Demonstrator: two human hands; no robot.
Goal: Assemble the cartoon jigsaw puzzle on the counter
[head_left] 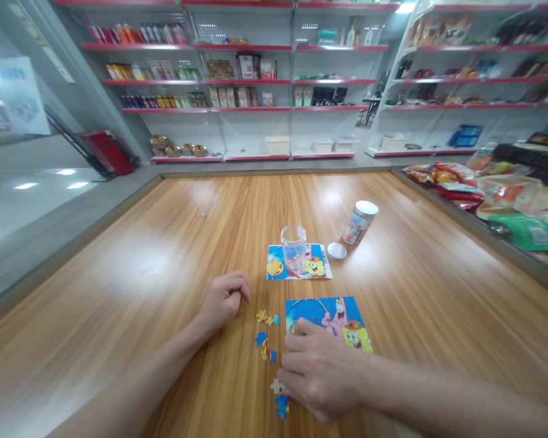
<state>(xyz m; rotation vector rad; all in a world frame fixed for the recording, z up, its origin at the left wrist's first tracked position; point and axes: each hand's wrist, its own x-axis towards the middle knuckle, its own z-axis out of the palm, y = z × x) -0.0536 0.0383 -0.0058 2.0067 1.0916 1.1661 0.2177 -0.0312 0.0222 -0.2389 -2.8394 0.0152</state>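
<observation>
A partly assembled jigsaw puzzle (326, 313) with a blue background and cartoon figures lies flat on the wooden table. My right hand (322, 368) is over its lower left part, fingers bent together and pointing down; whatever is under the fingertips is hidden. Several loose puzzle pieces (261, 338) lie left of the puzzle, some blue and yellow. One piece (276, 385) lies pale side up by my right fingers. Resting on the table left of the pieces, my left hand (225, 297) is curled into a loose fist with nothing visible in it.
Beyond the puzzle lies a picture card (274, 274) with a clear jar (294, 246) standing on it. To the right are a round lid (337, 250) and a printed can (360, 223). Packaged snacks (456, 188) fill the right side. Stocked shelves (251, 82) stand behind the table (164, 243).
</observation>
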